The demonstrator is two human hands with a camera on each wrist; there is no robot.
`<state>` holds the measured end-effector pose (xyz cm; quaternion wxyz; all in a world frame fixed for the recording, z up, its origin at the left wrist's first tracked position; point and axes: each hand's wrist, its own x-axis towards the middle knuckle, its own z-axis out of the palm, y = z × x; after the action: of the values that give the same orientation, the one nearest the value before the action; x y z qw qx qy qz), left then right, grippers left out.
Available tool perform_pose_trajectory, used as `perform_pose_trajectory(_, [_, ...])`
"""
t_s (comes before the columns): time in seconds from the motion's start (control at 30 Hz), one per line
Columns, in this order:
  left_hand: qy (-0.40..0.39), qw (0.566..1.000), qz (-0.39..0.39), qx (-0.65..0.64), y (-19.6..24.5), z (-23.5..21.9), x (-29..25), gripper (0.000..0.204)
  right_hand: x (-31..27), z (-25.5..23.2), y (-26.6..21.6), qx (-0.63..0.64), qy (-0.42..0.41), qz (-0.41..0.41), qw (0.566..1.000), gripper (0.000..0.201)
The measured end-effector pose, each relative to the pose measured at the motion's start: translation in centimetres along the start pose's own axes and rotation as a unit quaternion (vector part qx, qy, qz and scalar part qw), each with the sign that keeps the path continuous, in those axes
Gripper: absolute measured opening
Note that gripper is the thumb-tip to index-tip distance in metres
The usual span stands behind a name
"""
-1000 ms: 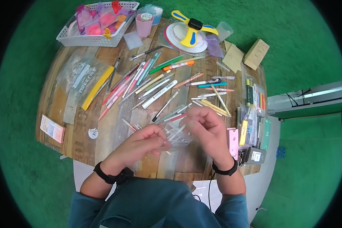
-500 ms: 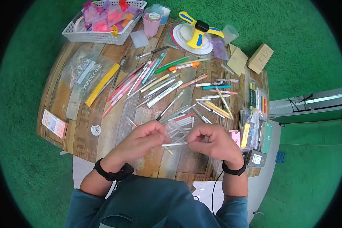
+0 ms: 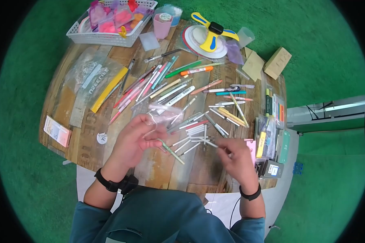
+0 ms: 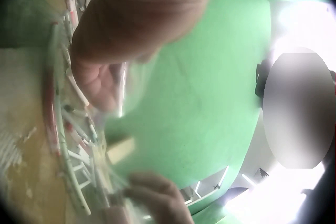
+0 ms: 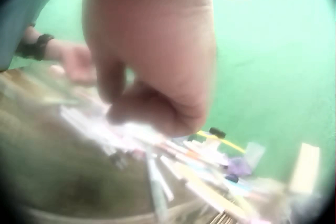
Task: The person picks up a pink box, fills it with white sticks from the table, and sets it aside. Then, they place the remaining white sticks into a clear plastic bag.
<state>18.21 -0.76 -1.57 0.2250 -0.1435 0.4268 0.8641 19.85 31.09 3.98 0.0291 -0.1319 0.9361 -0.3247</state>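
In the head view, the left hand [image 3: 136, 141] holds a clear plastic bag [image 3: 166, 113] at its fingers, over the pens. The left wrist view shows the same hand [image 4: 136, 29] with the clear film's bright edge [image 4: 122, 90] at its fingertips. The right hand [image 3: 240, 161] pinches one end of a thin white stick [image 3: 207, 141]; its fingers are curled in the right wrist view, where the hand [image 5: 152, 61] hides the stick. Between the hands, several short white sticks [image 3: 195, 131] lie on the table, with a pale green pen [image 3: 173, 152] beside the left fingers.
Many pens [image 3: 176, 99] are spread over the wooden table [image 3: 85, 137]. A white basket [image 3: 105, 39] stands at the back left, near a yellow-edged bag [image 3: 109, 89]. Boxes and packs [image 3: 273, 168] line the right edge; a wooden block [image 3: 277, 62] stands at the back right.
The hands have moved apart. The left hand has raised and turned, with the clear bag now above the pens; the right hand has drawn right with a white stick, and the loose white sticks are uncovered.
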Motion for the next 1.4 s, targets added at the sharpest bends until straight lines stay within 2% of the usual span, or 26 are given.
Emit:
perform_pose_trajectory(0.07, [-0.014, 0.996, 0.013, -0.083, -0.1, -0.2, 0.5, 0.02, -0.4, 1.7, 0.9, -0.106, -0.022, -0.081, 0.991, 0.022])
perform_pose_trajectory(0.1, [-0.017, 0.996, 0.012, -0.082, -0.2, -0.1, 0.6, 0.02, -0.6, 2.5, 1.2, -0.151, -0.049, -0.063, 0.985, 0.017])
perform_pose_trajectory(0.2, [-0.019, 0.995, 0.014, -0.095, -0.3, -0.1, 0.4, 0.02, -0.8, 3.9, 0.8, -0.2, -0.036, -0.073, 0.976, 0.017])
perform_pose_trajectory(0.27, [-0.02, 0.996, 0.007, -0.085, -0.4, -0.1, 0.2, 0.021, -0.7, 4.7, 1.2, -0.195, -0.007, -0.088, 0.977, 0.017])
perform_pose_trajectory(0.4, [-0.018, 0.997, 0.009, -0.073, -0.7, -0.1, 0.0, 0.019, -0.3, 5.4, 2.1, -0.195, -0.022, -0.098, 0.976, 0.023])
perform_pose_trajectory(0.47, [-0.026, 0.998, 0.003, -0.054, -1.1, -0.3, 0.0, 0.018, 0.0, 5.7, 2.4, -0.145, -0.028, -0.086, 0.985, 0.037])
perform_pose_trajectory(0.5, [-0.03, 0.998, 0.004, -0.052, -1.0, 0.1, -0.2, 0.018, -0.1, 5.4, 2.3, -0.147, -0.024, -0.085, 0.985, 0.037])
perform_pose_trajectory(0.57, [-0.017, 0.999, -0.026, 0.03, -0.9, 1.0, -0.8, 0.014, -0.2, 4.7, 1.3, -0.087, -0.006, -0.056, 0.995, 0.055])
perform_pose_trajectory(0.6, [-0.013, 0.999, -0.025, 0.028, -1.2, 0.9, -0.7, 0.014, -0.1, 3.7, 0.4, -0.085, -0.009, -0.059, 0.995, 0.055])
perform_pose_trajectory(0.63, [-0.066, 0.994, -0.008, 0.082, -1.7, 0.7, -0.6, 0.014, -0.2, 2.3, -0.7, 0.03, -0.032, 0.02, 0.999, 0.062])
perform_pose_trajectory(0.67, [-0.12, 0.983, 0.007, 0.136, -2.1, 0.5, -0.7, 0.013, -0.4, 1.4, -1.2, 0.144, -0.054, 0.102, 0.983, 0.07])
perform_pose_trajectory(0.7, [-0.118, 0.984, 0.004, 0.135, -2.2, 0.8, -0.9, 0.013, -0.6, 1.1, -1.0, 0.221, -0.041, 0.101, 0.969, 0.076])
perform_pose_trajectory(0.73, [-0.139, 0.975, 0.002, 0.174, -2.1, 1.3, -1.0, 0.013, -0.6, 0.9, -0.8, 0.22, -0.041, 0.102, 0.969, 0.076])
perform_pose_trajectory(0.8, [-0.162, 0.963, 0.002, 0.213, -2.1, 2.0, -1.0, 0.014, -0.5, 0.6, -0.3, 0.303, -0.046, 0.08, 0.949, 0.076])
perform_pose_trajectory(0.97, [-0.203, 0.955, -0.049, 0.211, -3.0, 2.2, -1.1, 0.014, -0.3, 1.8, -0.1, 0.314, -0.101, 0.052, 0.943, 0.071])
perform_pose_trajectory(1.13, [-0.217, 0.95, -0.046, 0.218, -3.2, 2.0, -0.9, 0.014, 0.0, 2.4, -0.6, 0.313, -0.129, 0.077, 0.938, 0.066])
perform_pose_trajectory(1.23, [-0.222, 0.948, -0.032, 0.226, -3.7, 2.1, -0.9, 0.014, 0.6, 2.2, -0.7, 0.306, -0.114, 0.05, 0.944, 0.069])
perform_pose_trajectory(1.3, [-0.218, 0.95, -0.018, 0.224, -3.7, 2.2, -0.9, 0.014, 1.1, 1.1, -1.9, 0.246, -0.18, 0.043, 0.951, 0.074])
perform_pose_trajectory(1.33, [-0.224, 0.939, -0.02, 0.261, -3.4, 2.2, -1.0, 0.014, 1.0, 0.9, -2.1, 0.247, -0.182, 0.043, 0.951, 0.074])
perform_pose_trajectory(1.4, [-0.216, 0.928, -0.016, 0.304, -2.2, 2.3, -1.4, 0.014, 1.5, 0.8, -2.3, 0.162, -0.243, 0.0, 0.956, 0.078])
